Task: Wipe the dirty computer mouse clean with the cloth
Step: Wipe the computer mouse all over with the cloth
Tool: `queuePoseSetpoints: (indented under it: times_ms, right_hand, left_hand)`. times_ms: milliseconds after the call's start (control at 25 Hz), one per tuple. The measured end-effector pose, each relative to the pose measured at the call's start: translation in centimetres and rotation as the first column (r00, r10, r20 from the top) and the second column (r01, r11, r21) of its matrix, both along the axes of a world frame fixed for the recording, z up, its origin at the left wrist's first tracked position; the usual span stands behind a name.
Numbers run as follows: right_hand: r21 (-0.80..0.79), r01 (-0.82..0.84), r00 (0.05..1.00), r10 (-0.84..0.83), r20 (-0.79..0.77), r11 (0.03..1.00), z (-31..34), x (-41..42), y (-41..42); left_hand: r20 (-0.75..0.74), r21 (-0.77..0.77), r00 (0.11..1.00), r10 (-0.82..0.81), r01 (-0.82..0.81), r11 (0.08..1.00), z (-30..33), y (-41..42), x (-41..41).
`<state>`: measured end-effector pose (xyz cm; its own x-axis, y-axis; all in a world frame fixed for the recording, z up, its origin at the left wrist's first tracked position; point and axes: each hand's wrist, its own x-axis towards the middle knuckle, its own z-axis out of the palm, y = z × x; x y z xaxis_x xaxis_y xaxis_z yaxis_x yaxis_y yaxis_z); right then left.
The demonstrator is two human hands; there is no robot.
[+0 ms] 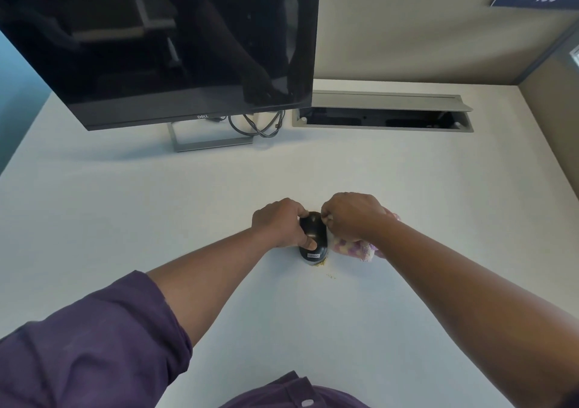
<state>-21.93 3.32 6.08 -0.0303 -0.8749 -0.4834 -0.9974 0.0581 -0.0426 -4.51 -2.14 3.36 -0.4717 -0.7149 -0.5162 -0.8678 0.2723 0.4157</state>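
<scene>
The mouse sits on the desk well in front of the monitor, gripped by the left hand, thumb across its back, while the right hand presses a bunched cloth against its right side. Risk: wiping may scatter the crumbs beside the mouse across the desk instead of lifting them. White desk in a partitioned cubicle, open cable tray right of the monitor.

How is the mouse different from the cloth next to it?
The mouse is black, smooth and hard-looking; the cloth is pink and white, fluffy and crumpled. The left hand grips the mouse; the right hand grips the cloth. Both sit on the white desk.
</scene>
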Motion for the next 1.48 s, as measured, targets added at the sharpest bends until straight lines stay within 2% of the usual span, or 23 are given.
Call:
queuePoseSetpoints:
  times_ms: [280, 480, 680, 880, 1120, 1320, 1480]
  right_hand:
    - [-0.052, -0.011, 1.0, 0.011, -0.004, 0.999, 0.3, 1.2, 3.7]
    - [-0.032, 0.03, 0.993, -0.026, 0.117, 0.999, 1.4, 1.3, 5.6]
    - [-0.185, 0.122, 0.976, -0.084, 0.201, 0.975, 1.9, 1.5, 4.4]
    - [-0.131, 0.189, 0.961, -0.156, 0.229, 0.973, -0.2, 3.0, 5.7]
    - [-0.07, 0.143, 0.966, -0.124, 0.228, 0.987, 0.4, 1.8, 6.8]
    - [-0.213, 0.284, 0.933, -0.218, 0.287, 0.935, 0.5, 0.6, 6.3]
    - [-0.205, 0.321, 0.924, -0.258, 0.28, 0.925, 0.2, 1.1, 5.7]
  left_hand:
    - [0.003, -0.007, 1.0, 0.017, -0.017, 1.0, 0.3, 0.3, 0.1]
    - [0.002, -0.044, 1.0, 0.012, -0.012, 0.999, 0.6, 0.8, 0.2]
    - [0.015, -0.09, 1.0, -0.025, 0.026, 0.996, 0.7, 1.5, 0.4]
    - [0.015, -0.099, 0.999, -0.035, 0.036, 0.994, 0.6, 1.4, 0.4]
    - [0.01, -0.061, 0.999, -0.038, 0.039, 0.997, 0.4, 1.1, 0.7]
    - [-0.033, 0.014, 0.999, -0.01, 0.01, 1.0, 0.1, 0.6, 0.3]
    - [-0.044, 0.006, 0.998, 0.048, -0.048, 0.999, 0.3, 0.3, -0.2]
